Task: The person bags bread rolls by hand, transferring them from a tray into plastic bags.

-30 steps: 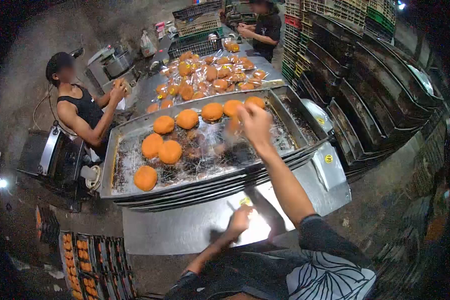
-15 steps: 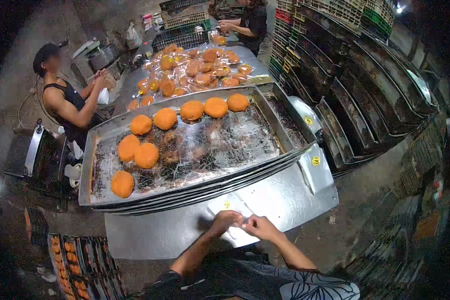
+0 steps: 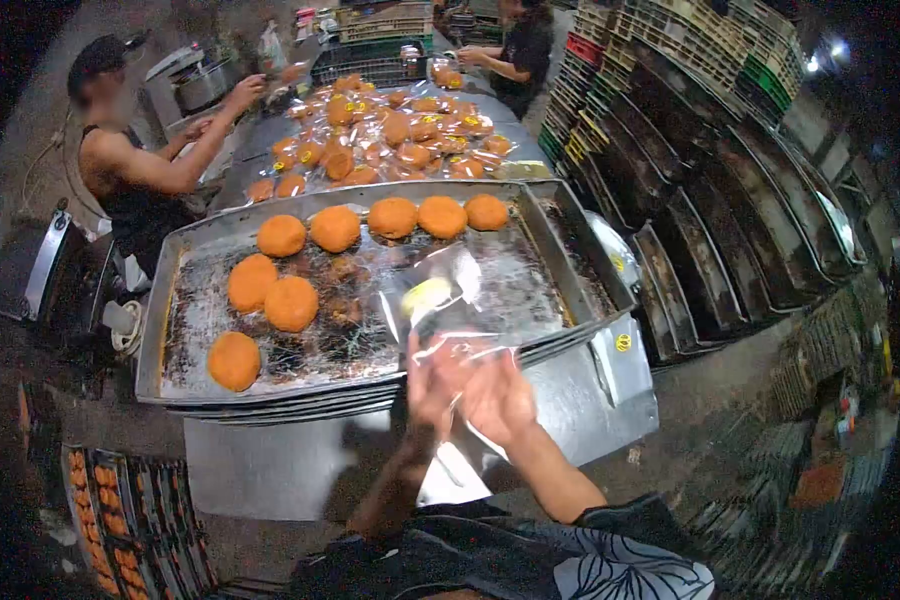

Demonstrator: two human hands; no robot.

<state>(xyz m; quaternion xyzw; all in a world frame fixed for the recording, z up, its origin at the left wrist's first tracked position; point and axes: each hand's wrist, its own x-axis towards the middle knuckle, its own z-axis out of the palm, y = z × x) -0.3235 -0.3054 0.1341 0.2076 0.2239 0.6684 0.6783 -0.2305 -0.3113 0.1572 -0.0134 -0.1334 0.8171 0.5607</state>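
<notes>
Fingers of the left hand (image 3: 429,398) and right hand (image 3: 502,402) held a clear plastic bag (image 3: 442,272) (yellow-labelled) over the metal tray (image 3: 195,352).

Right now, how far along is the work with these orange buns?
The heaped orange buns in clear plastic look done. The left hand and right hand hold a clear plastic bag with a yellow label; blur hides whether a bun is inside. Apparently remaining: eight unwrapped round orange buns on the scratched metal tray.
</notes>
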